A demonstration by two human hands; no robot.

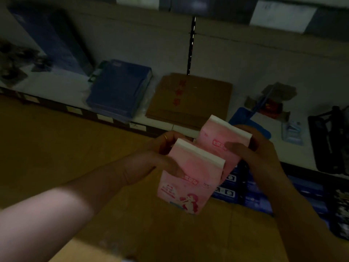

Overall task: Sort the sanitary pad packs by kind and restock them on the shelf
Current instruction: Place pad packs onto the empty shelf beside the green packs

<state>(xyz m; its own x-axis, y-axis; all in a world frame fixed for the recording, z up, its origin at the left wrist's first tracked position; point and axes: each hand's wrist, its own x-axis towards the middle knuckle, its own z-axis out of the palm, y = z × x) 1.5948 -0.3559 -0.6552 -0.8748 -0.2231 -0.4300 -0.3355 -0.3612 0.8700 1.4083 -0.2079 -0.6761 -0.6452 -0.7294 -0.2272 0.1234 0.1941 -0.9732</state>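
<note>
Two pink sanitary pad packs with white tops are held up in front of the shelf. My left hand (158,157) grips the nearer pink pack (190,186), thumb across its front. My right hand (251,150) grips the farther pink pack (217,137), which sits just behind and to the right of the first, overlapping it. Several dark blue packs (251,197) lie below my right forearm. The white shelf board (56,86) runs across the view beyond my hands.
On the shelf lie a stack of blue packs (119,89), flat brown cardboard (190,99), a tall blue box (51,38) at left, small clutter (272,103) and a black basket (330,140) at right. A brown cardboard box (56,148) fills the foreground.
</note>
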